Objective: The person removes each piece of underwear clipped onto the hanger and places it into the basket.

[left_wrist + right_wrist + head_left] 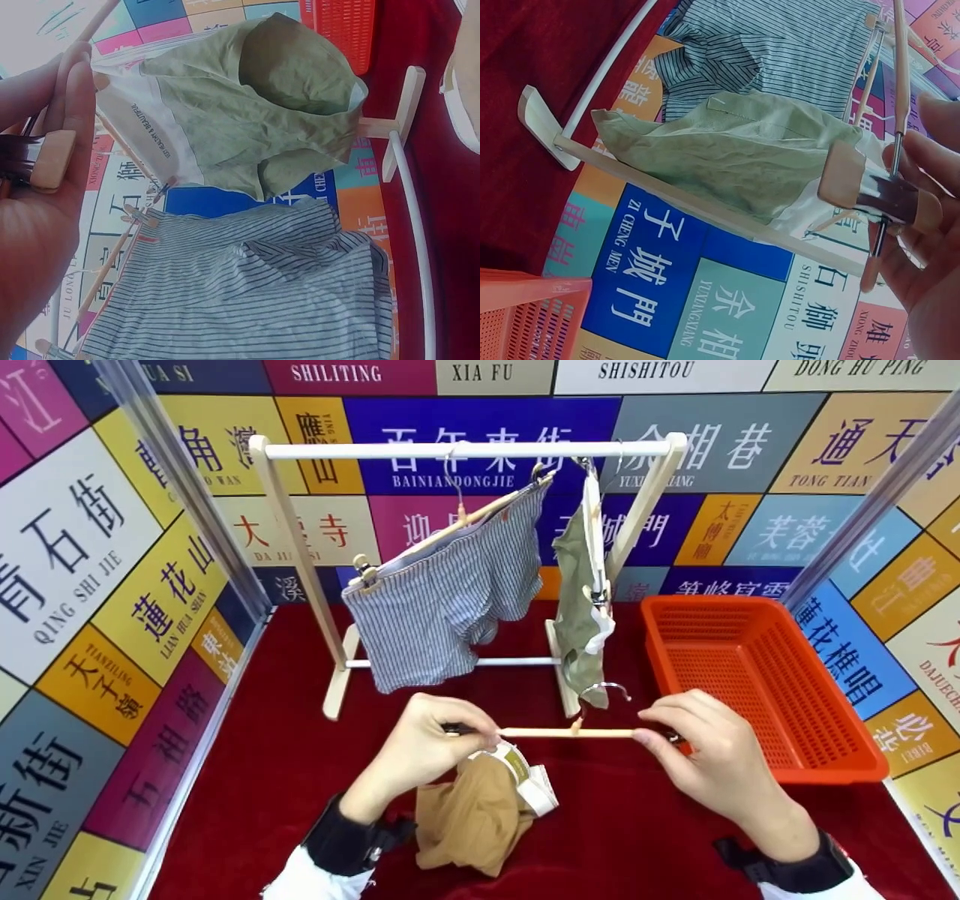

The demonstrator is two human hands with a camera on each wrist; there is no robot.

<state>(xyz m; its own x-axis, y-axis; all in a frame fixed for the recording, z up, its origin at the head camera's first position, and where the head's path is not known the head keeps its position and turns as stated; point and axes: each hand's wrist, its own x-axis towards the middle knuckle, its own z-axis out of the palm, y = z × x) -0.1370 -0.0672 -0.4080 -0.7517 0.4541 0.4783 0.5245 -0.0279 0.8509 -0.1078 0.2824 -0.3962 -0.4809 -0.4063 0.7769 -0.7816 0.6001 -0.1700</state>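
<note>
Between both hands a wooden clip hanger (570, 732) is held level, its metal hook upward. My left hand (431, 746) grips the left end, where a wooden clip (54, 159) shows in the left wrist view. The right hand (705, 754) pinches the other end, beside a metal and wood clip (881, 187) in the right wrist view. Below the left fingers lies a brown garment (472, 814) with a white waistband on the red cloth; whether the fingers touch it I cannot tell.
Behind the hands stands a rack (465, 450) with blue-striped shorts (442, 600) and an olive garment (574, 585) hanging from clip hangers. A red plastic basket (840, 769) is at the right. Red cloth (255, 780) covers the table, and printed panels surround it.
</note>
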